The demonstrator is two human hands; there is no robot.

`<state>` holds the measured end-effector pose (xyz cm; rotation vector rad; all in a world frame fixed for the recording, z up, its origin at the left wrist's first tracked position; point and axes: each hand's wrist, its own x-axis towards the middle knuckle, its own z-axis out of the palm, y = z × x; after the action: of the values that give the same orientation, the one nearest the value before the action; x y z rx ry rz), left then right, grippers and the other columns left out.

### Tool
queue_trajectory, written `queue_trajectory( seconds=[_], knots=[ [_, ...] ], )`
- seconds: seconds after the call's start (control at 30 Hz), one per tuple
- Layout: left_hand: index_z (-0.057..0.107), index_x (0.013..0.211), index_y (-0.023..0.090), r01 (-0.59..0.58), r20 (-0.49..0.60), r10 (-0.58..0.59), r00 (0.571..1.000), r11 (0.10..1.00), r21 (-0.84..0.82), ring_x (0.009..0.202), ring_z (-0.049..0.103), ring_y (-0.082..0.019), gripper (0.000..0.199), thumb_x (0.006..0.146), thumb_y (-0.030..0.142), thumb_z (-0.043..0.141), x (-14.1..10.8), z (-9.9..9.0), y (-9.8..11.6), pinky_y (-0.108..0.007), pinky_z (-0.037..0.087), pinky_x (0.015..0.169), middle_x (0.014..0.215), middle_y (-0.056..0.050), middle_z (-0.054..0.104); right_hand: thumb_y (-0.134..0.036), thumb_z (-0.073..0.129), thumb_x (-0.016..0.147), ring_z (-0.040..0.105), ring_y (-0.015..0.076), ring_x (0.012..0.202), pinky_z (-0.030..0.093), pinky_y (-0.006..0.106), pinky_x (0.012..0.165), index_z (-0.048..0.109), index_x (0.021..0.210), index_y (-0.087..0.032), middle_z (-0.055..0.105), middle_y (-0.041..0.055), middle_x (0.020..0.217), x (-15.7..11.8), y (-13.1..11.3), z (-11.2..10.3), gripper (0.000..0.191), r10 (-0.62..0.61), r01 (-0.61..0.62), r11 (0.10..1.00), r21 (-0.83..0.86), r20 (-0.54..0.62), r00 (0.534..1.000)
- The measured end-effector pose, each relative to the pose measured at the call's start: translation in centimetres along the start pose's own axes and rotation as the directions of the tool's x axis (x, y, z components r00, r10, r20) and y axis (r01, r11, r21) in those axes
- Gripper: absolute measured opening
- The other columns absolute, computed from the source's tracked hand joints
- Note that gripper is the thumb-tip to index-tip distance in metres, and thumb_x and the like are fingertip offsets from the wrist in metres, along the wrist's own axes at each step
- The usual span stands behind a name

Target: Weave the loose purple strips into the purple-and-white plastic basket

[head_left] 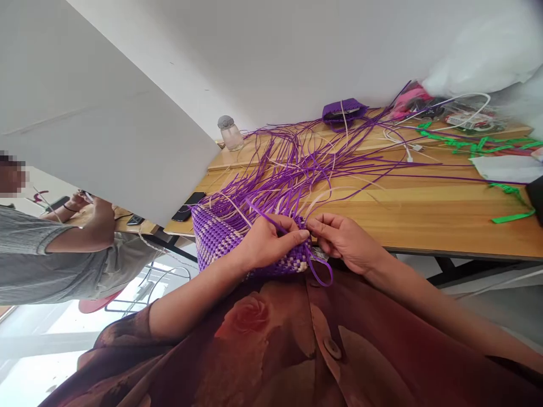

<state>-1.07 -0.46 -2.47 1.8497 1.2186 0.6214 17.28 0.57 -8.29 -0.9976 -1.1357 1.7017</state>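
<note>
Head view, nearest me: my left hand [265,243] presses on the woven purple basket [220,237] at the table [424,217] edge, fingers pinched shut on a purple strip [316,271] that loops below. My right hand [343,240] meets it, fingertips closed on the same strip. Beyond, loose purple strands [305,164] fan across the wood; farther back sit a phone [189,206], a jar [231,134] and a small purple pouch [343,111].

Against the near edge of the wooden table [424,220], the left hand [265,243] and right hand [345,240] pinch purple strips [297,164] at the rim of a half-woven purple basket [216,234].
</note>
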Motion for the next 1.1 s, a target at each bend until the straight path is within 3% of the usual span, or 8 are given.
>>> queue_trajectory(
  seconds=[0.17,0.37,0.47,0.57,0.67,0.87,0.97,1.1],
  knots=[
    [0.062,0.064,0.012,-0.039,0.028,0.038,0.999,0.999,0.036,0.06,0.045,-0.01,0.028,0.083,0.032,0.067,0.1,0.2,-0.3,-0.024,0.036,0.06,0.06,0.0,0.055,-0.055,0.08,0.069,0.033,0.0042,0.036,0.019,0.018,0.035,0.055,0.071,-0.018,0.047,-0.0066,0.043,1.1,-0.2,0.2,0.045,-0.005,0.005,1.0,-0.029,0.01,1.0],
    [0.064,0.068,0.012,-0.08,0.047,0.078,0.996,0.996,0.047,0.066,0.051,-0.011,0.024,0.085,0.029,0.066,-0.2,0.3,-0.1,-0.024,0.039,0.065,0.067,-0.002,0.061,-0.05,0.088,0.06,0.055,0.0096,0.05,0.036,0.018,0.039,0.059,0.077,-0.017,0.062,-0.0007,0.062,1.9,0.0,-1.4,0.047,-0.018,0.017,0.997,0.071,0.009,1.0],
    [0.064,0.068,0.012,-0.088,0.099,0.086,0.991,0.996,0.021,0.067,0.052,-0.012,0.025,0.086,0.029,0.065,-0.4,0.4,0.1,-0.024,0.04,0.065,0.068,-0.002,0.062,-0.042,0.088,0.063,0.055,0.0091,0.051,0.032,0.015,0.038,0.054,0.072,-0.018,0.059,-0.001,0.059,4.4,-0.7,-3.8,0.042,-0.059,0.072,0.994,0.083,-0.153,0.986],
    [0.063,0.066,0.012,-0.07,0.134,0.073,0.988,0.997,-0.025,0.065,0.05,-0.011,0.026,0.086,0.03,0.064,-0.4,0.3,0.2,-0.024,0.04,0.064,0.065,-0.001,0.059,-0.032,0.085,0.073,0.046,0.0043,0.044,0.022,0.012,0.036,0.045,0.069,-0.02,0.05,-0.0062,0.053,7.9,-1.9,-6.9,0.042,-0.099,0.141,0.986,0.092,-0.363,0.927],
    [0.058,0.063,0.013,-0.025,0.15,0.036,0.988,0.997,-0.077,0.062,0.045,-0.01,0.029,0.085,0.031,0.064,-0.2,0.1,0.2,-0.023,0.037,0.06,0.062,0.001,0.053,-0.031,0.078,0.082,0.044,0.0032,0.044,0.021,0.012,0.036,0.042,0.071,-0.02,0.048,-0.0067,0.056,10.0,-2.5,-8.3,0.039,-0.093,0.162,0.979,0.125,-0.431,0.897],
    [0.063,0.07,0.014,0.05,0.176,-0.031,0.984,0.993,-0.108,0.062,0.044,-0.011,0.037,0.091,0.043,0.056,0.0,-0.3,-0.3,-0.024,0.037,0.06,0.064,0.001,0.052,-0.039,0.063,0.094,0.041,0.0035,0.044,0.026,0.013,0.035,0.056,0.082,-0.017,0.053,-0.0029,0.067,9.0,-1.7,-6.1,0.026,0.041,0.019,0.966,0.257,-0.226,0.973],
    [0.068,0.077,0.013,0.054,0.154,-0.04,0.987,0.994,-0.093,0.068,0.049,-0.012,0.038,0.091,0.046,0.055,0.0,-0.2,-0.6,-0.025,0.04,0.064,0.069,-0.001,0.058,-0.035,0.061,0.096,0.041,0.0032,0.044,0.026,0.012,0.035,0.06,0.088,-0.016,0.053,-0.0025,0.069,8.4,-1.2,-5.5,0.021,0.073,-0.031,0.956,0.29,-0.135,0.988],
    [0.065,0.072,0.013,0.035,0.145,-0.026,0.989,0.997,-0.064,0.063,0.045,-0.011,0.041,0.092,0.046,0.054,0.1,0.0,-0.5,-0.024,0.037,0.058,0.064,0.0,0.053,-0.031,0.063,0.095,0.043,0.0027,0.046,0.025,0.012,0.035,0.064,0.093,-0.015,0.053,-0.0023,0.071,8.2,-1.0,-5.4,0.017,0.074,-0.053,0.951,0.303,-0.06,0.995]
  ],
)
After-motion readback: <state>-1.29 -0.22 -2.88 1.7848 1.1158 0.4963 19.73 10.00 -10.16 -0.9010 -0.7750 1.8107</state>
